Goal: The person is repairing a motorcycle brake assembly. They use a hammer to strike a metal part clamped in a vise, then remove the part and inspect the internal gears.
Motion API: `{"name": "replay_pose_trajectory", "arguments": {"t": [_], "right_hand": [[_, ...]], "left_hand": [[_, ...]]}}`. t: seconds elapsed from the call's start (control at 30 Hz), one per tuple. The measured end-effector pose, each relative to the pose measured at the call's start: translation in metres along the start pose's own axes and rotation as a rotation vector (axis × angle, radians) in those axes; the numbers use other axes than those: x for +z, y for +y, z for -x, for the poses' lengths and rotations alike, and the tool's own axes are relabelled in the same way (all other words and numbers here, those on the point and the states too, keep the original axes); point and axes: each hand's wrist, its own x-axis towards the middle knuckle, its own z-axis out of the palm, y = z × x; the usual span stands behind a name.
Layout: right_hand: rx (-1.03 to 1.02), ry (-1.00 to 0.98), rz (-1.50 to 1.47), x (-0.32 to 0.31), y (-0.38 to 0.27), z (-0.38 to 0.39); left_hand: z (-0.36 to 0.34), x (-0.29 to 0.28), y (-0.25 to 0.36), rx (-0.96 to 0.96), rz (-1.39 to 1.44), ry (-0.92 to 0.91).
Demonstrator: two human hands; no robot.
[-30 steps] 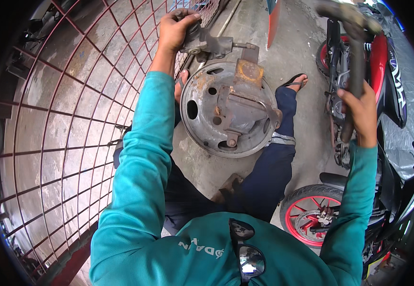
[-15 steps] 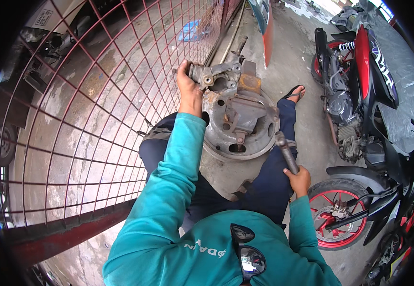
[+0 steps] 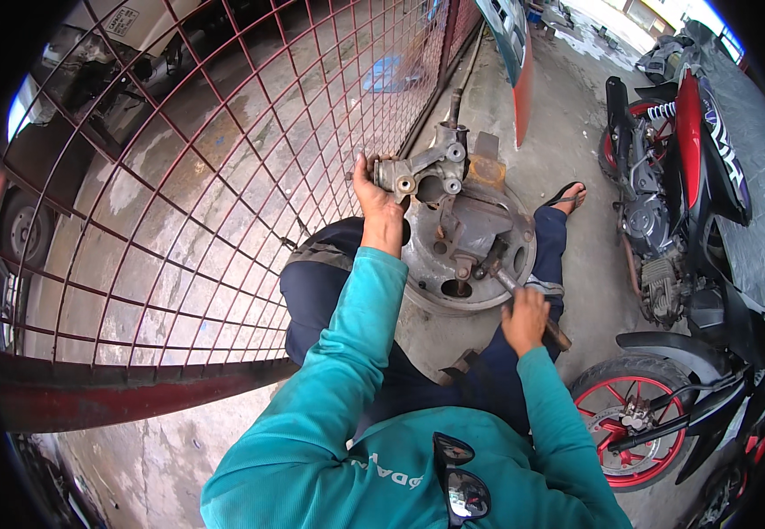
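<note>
A grey metal casting (image 3: 431,170), with bolt holes and a shaft sticking out at its far end, is tilted above the far side of a bench vise (image 3: 477,220). Around its left end my left hand (image 3: 380,201) is closed, thumb up. The vise sits on a steel wheel rim (image 3: 431,295) between my legs. My right hand (image 3: 526,319) grips a hammer (image 3: 507,280) by the handle, over my right thigh. The hammer's far end reaches over the rim's near right edge, close to the vise screw. Whether the vise jaws touch the casting is hidden.
A red wire mesh fence (image 3: 223,176) runs along my left. On the right stand a red and black motorcycle (image 3: 678,176) and another one's front wheel (image 3: 634,423). A rusty block (image 3: 486,169) lies behind the vise. A teal and orange panel (image 3: 513,70) stands farther off.
My right hand has moved left and forward with the hammer, bringing its far end over the rim. My left hand stays on the casting. The whole view has shifted slightly.
</note>
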Motion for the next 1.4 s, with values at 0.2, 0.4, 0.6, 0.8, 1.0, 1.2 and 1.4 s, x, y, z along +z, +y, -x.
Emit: {"name": "replay_pose_trajectory", "arguments": {"t": [0.2, 0.4, 0.6, 0.8, 1.0, 1.2, 1.4], "right_hand": [[-0.257, -1.278, -0.758, 0.065, -0.106, 0.049], [-0.412, -1.318, -0.716, 0.115, -0.102, 0.047], [-0.156, -1.283, -0.998, 0.081, -0.121, 0.056], [-0.404, -1.047, -0.675, 0.107, -0.124, 0.052], [-0.118, -1.234, -0.946, 0.113, -0.115, 0.068], [-0.301, -0.86, -0.608, 0.118, -0.123, 0.065], [-0.239, -0.929, -1.069, 0.002, -0.096, -0.031]], "left_hand": [[0.003, 0.019, -0.008, -0.042, 0.121, -0.064], [0.007, 0.032, -0.009, -0.03, 0.135, -0.092], [0.009, 0.026, 0.008, 0.005, 0.122, -0.082], [0.003, 0.024, 0.008, 0.085, 0.006, -0.027], [-0.015, 0.009, 0.007, 0.141, -0.098, -0.077], [-0.033, 0.002, -0.004, 0.157, -0.248, -0.028], [-0.065, -0.031, -0.009, 0.158, -0.302, -0.031]]}}
